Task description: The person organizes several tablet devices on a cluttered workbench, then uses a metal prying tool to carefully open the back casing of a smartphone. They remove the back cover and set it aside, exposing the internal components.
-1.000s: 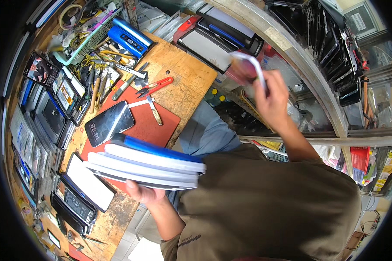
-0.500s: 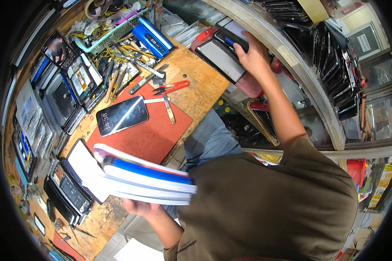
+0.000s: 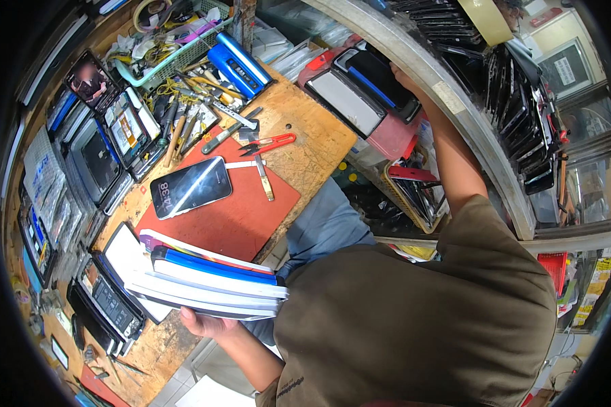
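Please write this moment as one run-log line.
left hand: holds white-and-blue stack; right hand: near black panel, partly hidden; phone: mostly on red mat

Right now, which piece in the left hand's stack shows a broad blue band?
The blue-banded piece, between the multicoloured piece farthest from the left hand and the mostly white pieces nearer it.

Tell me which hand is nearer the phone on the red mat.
Left: the left hand is below the phone in view, holding a stack; the right hand is farther off, up and right, beside flat black items.
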Demonstrator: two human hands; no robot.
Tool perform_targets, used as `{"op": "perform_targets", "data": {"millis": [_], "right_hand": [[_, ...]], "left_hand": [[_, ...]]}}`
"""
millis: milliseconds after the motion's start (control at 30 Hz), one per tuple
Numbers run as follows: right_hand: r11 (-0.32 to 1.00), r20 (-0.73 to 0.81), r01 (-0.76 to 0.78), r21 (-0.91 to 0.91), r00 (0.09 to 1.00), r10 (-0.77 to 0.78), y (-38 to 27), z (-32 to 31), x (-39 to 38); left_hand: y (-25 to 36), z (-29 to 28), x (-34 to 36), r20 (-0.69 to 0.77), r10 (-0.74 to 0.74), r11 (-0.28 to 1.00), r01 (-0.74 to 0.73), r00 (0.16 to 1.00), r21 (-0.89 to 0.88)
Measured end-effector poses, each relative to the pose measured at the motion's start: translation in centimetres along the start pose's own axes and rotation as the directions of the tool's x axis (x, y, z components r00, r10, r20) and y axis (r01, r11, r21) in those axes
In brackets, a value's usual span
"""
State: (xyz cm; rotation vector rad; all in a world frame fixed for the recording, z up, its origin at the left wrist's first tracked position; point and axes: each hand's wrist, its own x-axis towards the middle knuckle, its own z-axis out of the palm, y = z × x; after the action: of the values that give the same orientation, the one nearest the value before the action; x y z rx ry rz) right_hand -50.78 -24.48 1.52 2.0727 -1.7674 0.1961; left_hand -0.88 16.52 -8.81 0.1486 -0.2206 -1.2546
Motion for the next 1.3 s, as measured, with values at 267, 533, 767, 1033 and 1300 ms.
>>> {"op": "perform_targets", "data": {"millis": [267,533,767,1033,1300], "right_hand": [[0.985,0.208,-0.099,-0.139,0.970,0.127,-1.3,-3.4,-4.0],[0.994,0.021,0.016,0.104,1.000,-0.018,-6.6,-4.0,-5.2],[0.981,0.177,0.051,0.185,0.981,-0.085,-10.7,-4.9,-5.2],[0.955,0.098,-0.002,0.296,0.995,-0.028,-7.2,-3.7,-2.4],[0.965,0.244,-0.034,0.259,0.969,-0.031,-10.1,-4.1,-4.3]], "left_hand": [[0.6,0.1,0.4,-0.077,0.015,1.000,-0.017,0.997,-0.026],[0.8,0.7,0.7,-0.133,-0.004,0.999,-0.002,0.991,-0.044],[0.6,1.0,0.8,-0.163,0.018,0.999,-0.022,0.986,-0.025],[0.7,1.0,0.7,-0.139,0.032,0.999,-0.033,0.990,-0.005],[0.5,0.9,0.9,-0.162,0.024,1.000,-0.024,0.987,0.006]]}}
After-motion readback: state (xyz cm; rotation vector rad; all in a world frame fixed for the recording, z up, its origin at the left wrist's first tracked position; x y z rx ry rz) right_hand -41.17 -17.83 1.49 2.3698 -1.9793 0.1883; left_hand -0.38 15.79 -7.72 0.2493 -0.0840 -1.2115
